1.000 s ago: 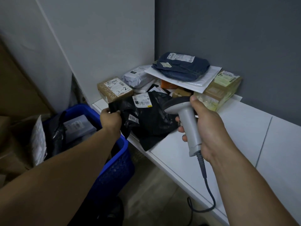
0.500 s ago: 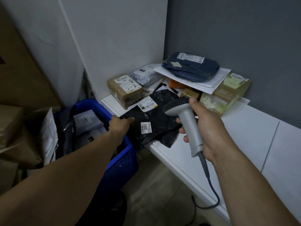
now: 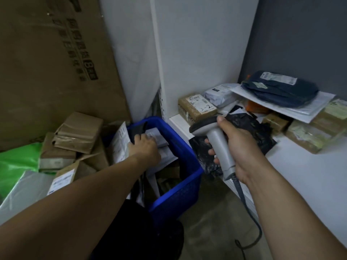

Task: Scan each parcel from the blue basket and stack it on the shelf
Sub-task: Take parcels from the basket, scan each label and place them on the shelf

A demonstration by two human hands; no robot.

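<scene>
- Left hand [image 3: 144,147] is down in the blue basket [image 3: 178,196], fingers lying over a grey parcel [image 3: 161,142]; cannot tell if it actually grips.
- Right hand [image 3: 238,147] is wrapped tight round the grey scanner [image 3: 218,145] handle, head pointing left, over the shelf's front edge.
- Big cardboard box [image 3: 47,62] stands far left behind the basket.
- White shelf [image 3: 309,184] is right of the basket, with parcels piled in the back corner.
- Black parcel [image 3: 251,126] lies flat on the shelf, just behind the scanner.
- Navy parcel [image 3: 281,89] tops the pile.
- Small brown box [image 3: 196,107] is marked 3-2.
</scene>
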